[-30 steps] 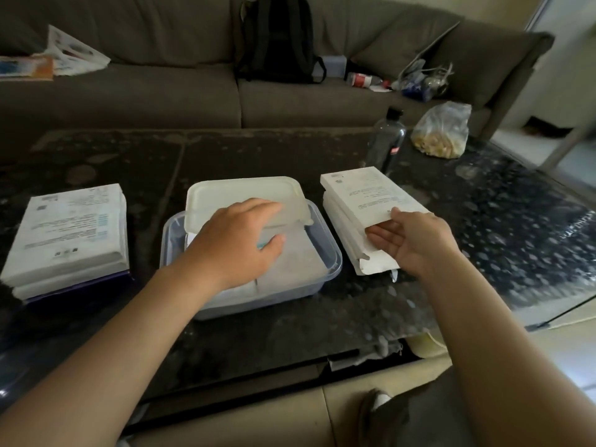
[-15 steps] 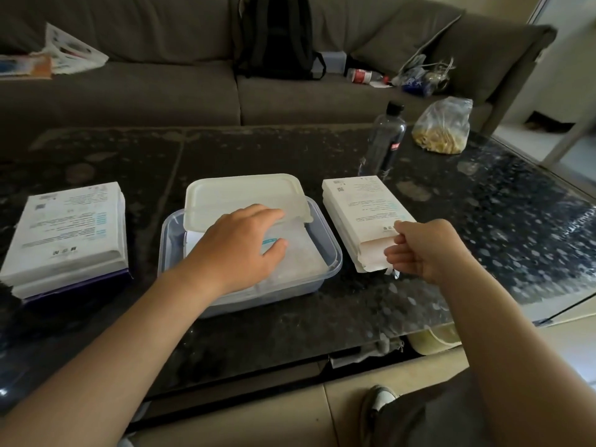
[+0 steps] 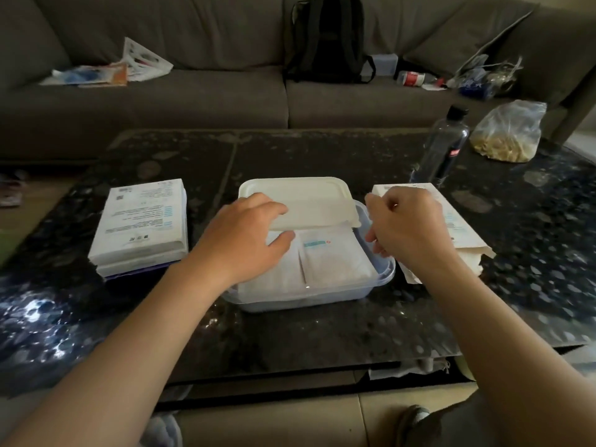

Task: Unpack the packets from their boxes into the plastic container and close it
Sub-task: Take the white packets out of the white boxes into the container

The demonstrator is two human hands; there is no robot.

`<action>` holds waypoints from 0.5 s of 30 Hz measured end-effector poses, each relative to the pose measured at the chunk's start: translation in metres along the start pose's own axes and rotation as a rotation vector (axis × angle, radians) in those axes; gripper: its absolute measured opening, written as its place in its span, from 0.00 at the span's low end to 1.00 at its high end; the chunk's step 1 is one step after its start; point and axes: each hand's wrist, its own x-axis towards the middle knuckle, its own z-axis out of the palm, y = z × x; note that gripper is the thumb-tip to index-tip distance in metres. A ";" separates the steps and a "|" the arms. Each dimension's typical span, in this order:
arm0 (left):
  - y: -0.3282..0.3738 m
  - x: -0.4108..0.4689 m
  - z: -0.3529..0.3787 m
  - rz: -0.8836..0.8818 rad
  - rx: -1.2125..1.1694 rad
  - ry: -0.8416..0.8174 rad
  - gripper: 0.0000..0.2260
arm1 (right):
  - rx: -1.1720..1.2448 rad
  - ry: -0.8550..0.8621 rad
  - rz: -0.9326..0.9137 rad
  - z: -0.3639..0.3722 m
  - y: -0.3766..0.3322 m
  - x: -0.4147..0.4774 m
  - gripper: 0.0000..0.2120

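While in container [image 3: 383, 275], packets [image 3: 332, 259] under hand [image 3: 245, 235].

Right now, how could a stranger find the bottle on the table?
Start at the dark table, far right side. Behind the white boxes there, left of the clear bag, stands the bottle. It alone is tall, upright and see-through, with a black cap.

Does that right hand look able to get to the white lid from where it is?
Probably yes. The right hand sits right beside the lid, which lies over the container's far side, with nothing between them.
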 end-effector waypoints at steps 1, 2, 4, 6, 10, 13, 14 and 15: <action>-0.008 -0.002 -0.006 -0.045 0.040 0.022 0.22 | 0.010 -0.001 -0.042 0.008 -0.005 -0.001 0.18; -0.017 -0.004 -0.012 -0.097 0.085 0.043 0.23 | 0.014 -0.007 -0.078 0.015 -0.011 -0.003 0.18; -0.036 -0.006 -0.023 -0.215 0.170 0.067 0.23 | -0.012 -0.028 -0.135 0.030 -0.021 -0.006 0.17; -0.057 -0.010 -0.032 -0.338 0.235 0.048 0.26 | -0.055 -0.045 -0.201 0.044 -0.031 -0.008 0.17; -0.093 -0.018 -0.038 -0.497 0.331 -0.007 0.34 | -0.070 -0.080 -0.302 0.069 -0.050 -0.014 0.17; -0.108 -0.021 -0.033 -0.597 0.294 -0.037 0.41 | -0.059 -0.110 -0.330 0.082 -0.059 -0.019 0.16; -0.112 -0.021 -0.031 -0.627 0.281 -0.051 0.43 | -0.056 -0.116 -0.343 0.086 -0.061 -0.020 0.16; -0.116 -0.021 -0.028 -0.654 0.269 -0.066 0.45 | -0.057 -0.122 -0.356 0.089 -0.063 -0.021 0.16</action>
